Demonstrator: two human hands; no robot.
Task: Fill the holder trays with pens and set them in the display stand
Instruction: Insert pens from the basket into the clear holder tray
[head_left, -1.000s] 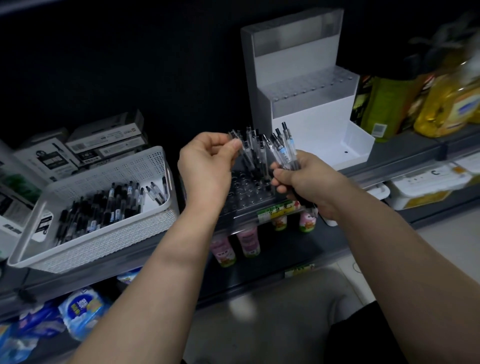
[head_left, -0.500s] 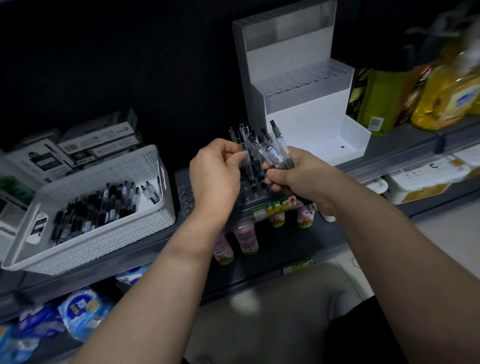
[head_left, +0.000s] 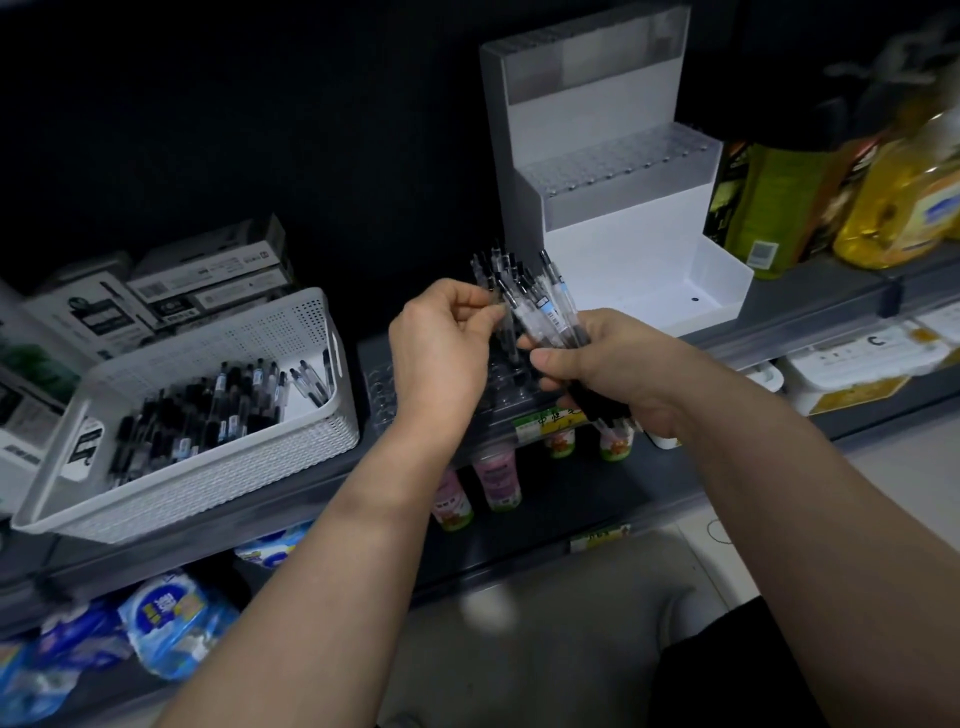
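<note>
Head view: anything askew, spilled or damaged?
Nothing spilled or broken. The loose pens lie jumbled in the white basket, and the display stand has no tray on its bottom tier. The right hand grips a fanned bundle of pens; the left hand pinches one pen.

A letter "C" stands on the white box (head_left: 857, 371) at right centre. The yellow-green shelf tag (head_left: 543, 423) at centre bears handwritten characters, too blurred to read.

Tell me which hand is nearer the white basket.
Left. The left hand sits just right of the white basket, pinching a pen; the right hand is farther right, gripping the pen bundle.
</note>
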